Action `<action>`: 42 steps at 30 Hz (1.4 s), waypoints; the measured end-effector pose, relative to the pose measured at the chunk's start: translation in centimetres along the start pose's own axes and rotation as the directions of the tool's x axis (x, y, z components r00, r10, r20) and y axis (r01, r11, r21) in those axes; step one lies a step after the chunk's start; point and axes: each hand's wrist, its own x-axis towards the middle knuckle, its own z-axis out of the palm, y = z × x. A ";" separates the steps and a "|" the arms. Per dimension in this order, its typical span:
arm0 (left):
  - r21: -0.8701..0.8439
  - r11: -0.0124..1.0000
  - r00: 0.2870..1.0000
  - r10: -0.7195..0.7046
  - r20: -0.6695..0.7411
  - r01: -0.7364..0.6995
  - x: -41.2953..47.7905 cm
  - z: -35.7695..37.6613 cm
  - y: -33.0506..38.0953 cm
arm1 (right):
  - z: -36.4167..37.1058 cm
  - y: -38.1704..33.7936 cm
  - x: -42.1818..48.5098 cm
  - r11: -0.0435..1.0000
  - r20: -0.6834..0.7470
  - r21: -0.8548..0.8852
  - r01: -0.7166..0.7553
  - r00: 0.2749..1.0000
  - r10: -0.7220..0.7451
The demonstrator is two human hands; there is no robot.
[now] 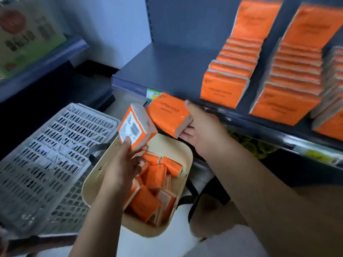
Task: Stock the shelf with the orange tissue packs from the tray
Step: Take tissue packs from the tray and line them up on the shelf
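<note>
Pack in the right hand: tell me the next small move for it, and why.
Probably lift the pack onto the bare shelf left of the standing rows. The right hand grips it at the shelf's front edge, and the left hand holds another pack above the tray, ready to follow.

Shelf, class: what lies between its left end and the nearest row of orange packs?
Nothing; in the head view the shelf is bare up to the nearest row of orange packs.
</note>
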 end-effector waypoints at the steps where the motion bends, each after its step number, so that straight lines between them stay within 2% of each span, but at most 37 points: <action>1: 0.002 0.999 0.998 0.047 0.038 -0.047 -0.7 1.1 0.4 | -1.0 -1.0 -0.8 0.999 0.024 0.038 0.006 1.000 -0.007; 4: -0.050 0.980 0.964 0.198 0.178 -0.192 -2.4 4.4 1.5 | -3.8 -3.8 -3.6 0.995 0.040 0.075 0.062 0.997 -0.065; 8: -0.115 0.962 0.926 0.269 0.264 -0.247 -4.0 10.1 2.9 | -8.3 -7.6 -6.7 0.984 -0.005 0.069 0.166 0.986 -0.166; 11: -0.171 0.940 0.865 0.339 0.370 -0.296 -4.6 14.6 3.6 | -12.8 -10.6 -8.9 0.967 -0.083 0.067 0.247 0.967 -0.241; 14: -0.269 0.921 0.799 0.381 0.466 -0.283 -5.6 19.6 4.0 | -16.8 -13.4 -11.1 0.947 -0.175 0.004 0.320 0.933 -0.314; 17: -0.291 0.929 0.772 0.354 0.528 -0.227 -6.8 24.9 4.3 | -20.1 -15.2 -12.4 0.918 -0.222 -0.083 0.388 0.891 -0.396; 21: -0.161 0.954 0.757 0.299 0.581 -0.253 -7.3 30.9 3.9 | -24.3 -17.9 -12.5 0.900 -0.289 -0.088 0.427 0.854 -0.433; 26: -0.015 0.953 0.690 0.230 0.686 -0.303 -5.9 35.6 3.7 | -28.0 -21.3 -10.3 0.893 -0.318 -0.058 0.447 0.839 -0.441; 31: 0.030 0.928 0.654 0.237 0.718 -0.370 -3.9 39.2 4.2 | -30.9 -25.3 -8.3 0.906 -0.252 0.019 0.423 0.879 -0.405; 36: 0.078 0.898 0.652 0.252 0.715 -0.433 -2.1 43.3 4.9 | -31.9 -29.6 -6.3 0.911 -0.189 -0.100 0.401 0.891 -0.413; 38: 0.201 0.852 0.660 0.204 0.723 -0.483 -1.7 45.3 5.1 | -32.4 -31.2 -5.5 0.900 -0.196 -0.195 0.389 0.884 -0.425; 42: 0.457 0.737 0.783 0.157 0.601 -0.498 -2.1 50.1 5.1 | -34.7 -33.7 -4.2 0.833 -0.259 -0.424 0.355 0.834 -0.487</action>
